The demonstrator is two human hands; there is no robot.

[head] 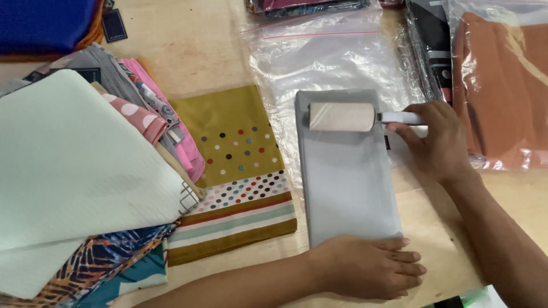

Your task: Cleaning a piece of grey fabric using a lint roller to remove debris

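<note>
A folded grey cloth lies lengthwise on the wooden table. My right hand grips the white handle of a lint roller, whose pale roll rests on the far end of the grey cloth. My left hand lies flat, fingers together, pressing the near end of the cloth against the table.
An olive cloth with coloured dots and stripes lies left of the grey one. A pile of folded fabrics fills the left side. An empty clear zip bag lies behind the grey cloth; bagged orange fabric sits at the right.
</note>
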